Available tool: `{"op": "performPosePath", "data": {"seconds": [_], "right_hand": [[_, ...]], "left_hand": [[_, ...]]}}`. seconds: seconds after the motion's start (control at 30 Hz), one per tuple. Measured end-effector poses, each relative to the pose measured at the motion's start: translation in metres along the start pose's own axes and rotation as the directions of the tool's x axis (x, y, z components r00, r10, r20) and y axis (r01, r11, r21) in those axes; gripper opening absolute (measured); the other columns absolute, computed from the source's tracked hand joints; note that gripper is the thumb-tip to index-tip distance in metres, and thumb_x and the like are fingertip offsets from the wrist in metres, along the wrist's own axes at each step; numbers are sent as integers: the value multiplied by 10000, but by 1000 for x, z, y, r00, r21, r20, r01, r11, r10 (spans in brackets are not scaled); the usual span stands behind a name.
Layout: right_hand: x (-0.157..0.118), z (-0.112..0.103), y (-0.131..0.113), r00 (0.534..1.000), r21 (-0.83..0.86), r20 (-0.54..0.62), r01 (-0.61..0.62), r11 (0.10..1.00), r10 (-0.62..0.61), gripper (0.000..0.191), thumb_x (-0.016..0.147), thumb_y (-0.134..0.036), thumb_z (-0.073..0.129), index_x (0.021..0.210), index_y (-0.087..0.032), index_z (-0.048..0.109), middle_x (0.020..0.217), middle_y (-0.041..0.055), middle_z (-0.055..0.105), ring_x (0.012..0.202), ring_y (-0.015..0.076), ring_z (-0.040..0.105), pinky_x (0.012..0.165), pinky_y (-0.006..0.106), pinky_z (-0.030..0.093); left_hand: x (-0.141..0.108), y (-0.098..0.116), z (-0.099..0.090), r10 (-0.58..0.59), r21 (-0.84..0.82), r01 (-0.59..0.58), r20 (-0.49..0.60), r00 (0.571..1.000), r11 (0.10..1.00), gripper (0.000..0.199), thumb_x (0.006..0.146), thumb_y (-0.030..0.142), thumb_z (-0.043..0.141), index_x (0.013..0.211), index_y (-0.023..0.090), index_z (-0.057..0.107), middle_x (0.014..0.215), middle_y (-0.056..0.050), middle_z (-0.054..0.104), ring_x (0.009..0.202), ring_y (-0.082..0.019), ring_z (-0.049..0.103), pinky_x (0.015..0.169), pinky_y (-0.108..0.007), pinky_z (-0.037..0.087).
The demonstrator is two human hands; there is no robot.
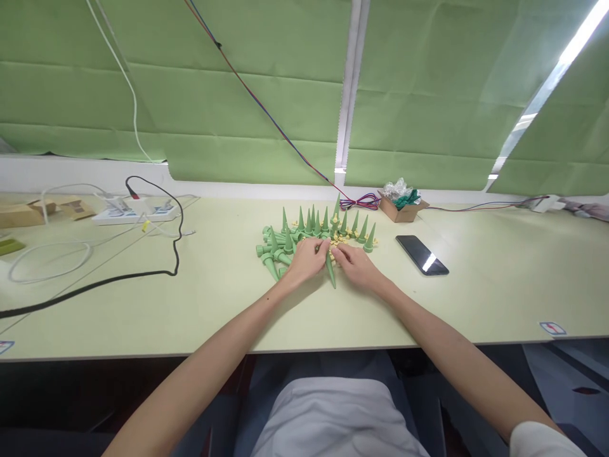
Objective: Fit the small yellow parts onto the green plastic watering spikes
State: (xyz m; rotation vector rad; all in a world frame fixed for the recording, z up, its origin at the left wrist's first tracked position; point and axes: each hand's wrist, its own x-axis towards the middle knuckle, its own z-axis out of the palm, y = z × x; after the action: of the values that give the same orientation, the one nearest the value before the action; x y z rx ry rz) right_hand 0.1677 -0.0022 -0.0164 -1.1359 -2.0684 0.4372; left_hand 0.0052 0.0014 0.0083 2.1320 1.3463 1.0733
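My left hand (308, 259) is closed around the wide end of a green plastic spike (330, 273), whose point slants down toward me. Just to its right, my right hand (356, 264) has its fingers pinched together beside that spike; whatever they hold is too small to make out. Small yellow plastic pieces (339, 240) lie in a heap behind and between the hands. A row of green spikes (370, 238) stands point up beyond them, several with yellow pieces at their bases. Left of my left hand, more green spikes (270, 265) lie in a loose pile.
A black phone (422, 255) lies on the pale table (200, 317) at right. Behind it stands a small cardboard box (403, 211) with plastic wrap and green material. A power strip (136, 214), a black cable (177, 254) and cardboard pieces (21, 214) occupy the left side.
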Motion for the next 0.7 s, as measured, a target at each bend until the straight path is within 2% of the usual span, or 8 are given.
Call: {"op": "performPosePath", "data": {"seconds": [0.23, 0.53, 0.7], "right_hand": [[-1, 1, 2, 999, 7, 35, 31, 999, -32, 359, 999, -405, 373, 693, -219, 341, 581, -37, 420, 551, 134, 391, 570, 280, 259], [1, 0, 4, 998, -21, 16, 55, 998, -55, 470, 1017, -440, 315, 614, -202, 366, 546, -24, 435, 538, 128, 369, 591, 283, 271], [1, 1, 6, 999, -27, -19, 43, 999, -43, 519, 1012, -475, 300, 572, -200, 320, 503, -24, 394, 507, 118, 331, 558, 290, 257]], "left_hand": [[-1, 0, -1, -18, 5, 18, 2, 1000, 1000, 511, 962, 396, 383, 491, 201, 420, 420, 11, 435, 498, -153, 435, 647, -314, 383], [-3, 0, 4, 11, -24, -11, 33, 999, 1000, 503, 964, 380, 387, 491, 208, 387, 423, 14, 446, 511, -159, 448, 701, -326, 419], [-4, 1, 5, 14, -74, -11, 43, 999, 997, 518, 976, 399, 368, 492, 213, 381, 408, 15, 457, 502, -159, 483, 733, -333, 432]]}}
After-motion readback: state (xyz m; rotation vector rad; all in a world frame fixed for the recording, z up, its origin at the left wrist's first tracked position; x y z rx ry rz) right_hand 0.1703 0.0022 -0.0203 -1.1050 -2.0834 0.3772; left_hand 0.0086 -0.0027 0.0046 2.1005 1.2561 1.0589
